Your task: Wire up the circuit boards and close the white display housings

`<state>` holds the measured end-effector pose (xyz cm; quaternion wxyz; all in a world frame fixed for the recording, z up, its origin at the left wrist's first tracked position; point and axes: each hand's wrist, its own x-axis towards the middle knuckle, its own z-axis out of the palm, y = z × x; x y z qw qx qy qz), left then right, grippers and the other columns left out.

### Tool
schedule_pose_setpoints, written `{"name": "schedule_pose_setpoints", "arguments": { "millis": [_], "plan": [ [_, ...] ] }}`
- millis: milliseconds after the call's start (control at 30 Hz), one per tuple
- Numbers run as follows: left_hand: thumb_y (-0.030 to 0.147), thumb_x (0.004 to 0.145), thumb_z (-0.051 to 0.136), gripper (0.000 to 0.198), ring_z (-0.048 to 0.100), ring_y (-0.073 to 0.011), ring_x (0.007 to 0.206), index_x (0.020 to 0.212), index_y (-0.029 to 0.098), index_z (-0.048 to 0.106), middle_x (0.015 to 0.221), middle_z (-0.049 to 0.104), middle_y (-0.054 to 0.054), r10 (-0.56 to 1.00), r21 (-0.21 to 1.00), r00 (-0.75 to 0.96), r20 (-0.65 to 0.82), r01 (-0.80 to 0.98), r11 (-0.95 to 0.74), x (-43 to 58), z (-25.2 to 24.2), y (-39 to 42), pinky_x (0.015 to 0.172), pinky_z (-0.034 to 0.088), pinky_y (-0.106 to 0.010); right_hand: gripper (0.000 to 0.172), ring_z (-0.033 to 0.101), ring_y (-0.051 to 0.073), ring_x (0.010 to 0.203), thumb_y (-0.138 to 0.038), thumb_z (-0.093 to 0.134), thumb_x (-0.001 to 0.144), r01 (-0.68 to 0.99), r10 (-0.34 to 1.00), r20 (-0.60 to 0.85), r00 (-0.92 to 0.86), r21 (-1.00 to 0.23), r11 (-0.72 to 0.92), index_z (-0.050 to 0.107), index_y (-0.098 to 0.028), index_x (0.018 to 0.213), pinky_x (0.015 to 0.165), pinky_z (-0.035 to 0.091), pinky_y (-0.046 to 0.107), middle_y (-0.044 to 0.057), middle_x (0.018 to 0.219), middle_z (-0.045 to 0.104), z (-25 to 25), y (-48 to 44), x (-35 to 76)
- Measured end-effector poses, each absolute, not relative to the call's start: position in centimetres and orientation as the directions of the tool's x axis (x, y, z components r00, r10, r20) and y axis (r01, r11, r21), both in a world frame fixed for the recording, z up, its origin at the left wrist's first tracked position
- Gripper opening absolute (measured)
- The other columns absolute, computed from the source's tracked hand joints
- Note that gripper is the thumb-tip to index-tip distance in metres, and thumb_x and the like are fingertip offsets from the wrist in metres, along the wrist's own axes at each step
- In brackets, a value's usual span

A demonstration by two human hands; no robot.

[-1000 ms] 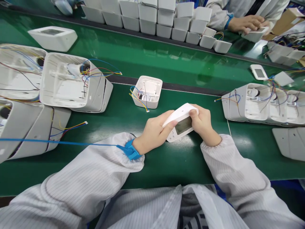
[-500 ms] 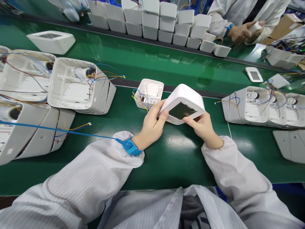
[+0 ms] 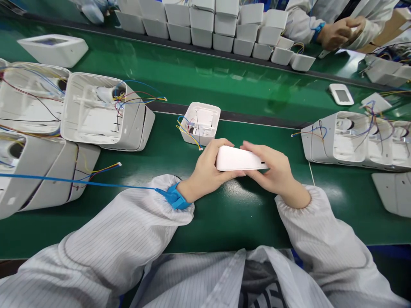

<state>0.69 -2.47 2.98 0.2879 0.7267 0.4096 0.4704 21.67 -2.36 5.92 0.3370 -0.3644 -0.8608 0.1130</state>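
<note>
Between my two hands I hold a white plastic housing [image 3: 239, 159], its plain side wall with a small dark slot facing me. My left hand [image 3: 208, 162] grips its left end, thumb along the lower edge. The right end is held by my right hand [image 3: 272, 169], fingers over the top and thumb below. The dark window of the housing is hidden from view. Just beyond my left hand sits an open white casing [image 3: 201, 122] with parts inside and coloured wires ending in a small connector [image 3: 201, 149]. A blue wrist strap [image 3: 176, 196] circles my left wrist.
Large open casings [image 3: 96, 113] with wires stand at left, and more casings [image 3: 346, 137] at right. Farther back are a white housing with a window [image 3: 54, 49], a small display panel [image 3: 341, 94] and stacked white casings [image 3: 201, 32]. Opposite, a co-worker's hands [image 3: 342, 33] are at work.
The housing has been turned in my hands, so its dark window no longer shows and a side wall faces me. My right hand has shifted its grip around the right end.
</note>
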Motion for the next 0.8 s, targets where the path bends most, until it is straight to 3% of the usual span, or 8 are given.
{"name": "schedule_pose_setpoints", "arguments": {
  "millis": [133,433,600,700,800],
  "plan": [
    [0.056,0.074,0.076,0.058,0.062,-0.0211,0.098,0.113,0.02,0.052,0.107,0.063,-0.006,0.854,0.763,0.216,0.474,0.384,-0.521,0.8,3.4,-2.7,0.085,0.05,-0.033,0.036,0.071,0.024,0.102,-0.038,0.062,0.093,0.561,0.701,0.55,-0.454,-0.435,0.705,0.063,-0.024,0.126,0.088,0.057,0.037,0.007,0.116,0.073,5.4,-2.8,21.2],
    [0.057,0.073,0.076,0.059,0.063,-0.0218,0.1,0.113,0.02,0.053,0.108,0.064,-0.006,0.866,0.786,0.201,0.458,0.364,-0.5,0.6,3.3,-2.3,0.088,0.051,-0.034,0.039,0.07,0.025,0.104,-0.047,0.056,0.095,0.612,0.745,0.492,-0.45,-0.437,0.659,0.064,-0.025,0.126,0.089,0.057,0.039,0.008,0.117,0.073,5.4,-2.6,21.1],
    [0.052,0.081,0.071,0.071,0.058,-0.0256,0.121,0.136,0.018,0.041,0.133,0.057,-0.013,0.873,0.811,0.23,0.43,0.327,-0.485,0.6,2.4,-1.9,0.103,0.047,-0.038,0.044,0.069,0.026,0.103,-0.048,0.059,0.093,0.607,0.723,0.534,-0.439,-0.417,0.676,0.061,-0.024,0.129,0.09,0.055,0.038,0.009,0.117,0.072,5.3,-1.8,21.9],
    [0.045,0.089,0.061,0.067,0.053,-0.0262,0.129,0.144,0.018,0.032,0.143,0.05,-0.017,0.899,0.845,0.245,0.362,0.321,-0.428,0.7,1.8,-1.6,0.105,0.046,-0.041,0.05,0.069,0.027,0.096,-0.056,0.05,0.094,0.739,0.808,0.517,-0.283,-0.42,0.527,0.06,-0.021,0.128,0.085,0.054,0.039,0.012,0.114,0.072,4.5,-0.4,23.5],
    [0.038,0.089,0.061,0.066,0.057,-0.0262,0.124,0.145,0.018,0.031,0.136,0.056,-0.016,0.902,0.83,0.315,0.296,0.382,-0.406,0.8,1.6,-1.6,0.105,0.046,-0.045,0.053,0.067,0.025,0.074,-0.06,0.037,0.097,0.856,0.887,0.461,-0.039,-0.442,0.268,0.066,-0.018,0.109,0.067,0.051,0.034,0.01,0.085,0.073,3.1,1.5,25.5]
  ]
}}
